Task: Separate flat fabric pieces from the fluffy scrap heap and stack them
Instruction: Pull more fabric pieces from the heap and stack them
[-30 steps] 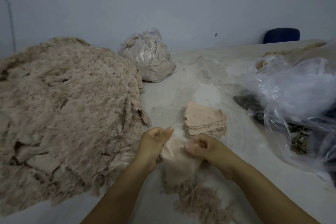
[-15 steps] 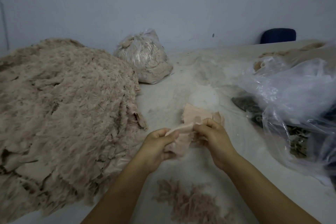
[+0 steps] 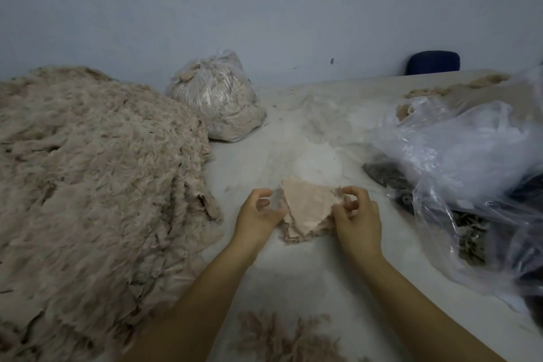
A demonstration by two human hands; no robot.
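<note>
The big fluffy heap [image 3: 97,200] runs off the left and bottom edges, and a smaller tuft of fluff [image 3: 282,338] is cut by the bottom edge. The clear plastic bag [image 3: 476,173] spills past the right edge, its dark contents too murky to name. The right hand [image 3: 357,216] covers the pink stack's [image 3: 308,211] right corner.

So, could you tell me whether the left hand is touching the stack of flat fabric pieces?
Touching. In the head view the left hand lies against the left edge of the stack of flat fabric pieces, its thumb meeting the cloth with no gap showing.
</note>
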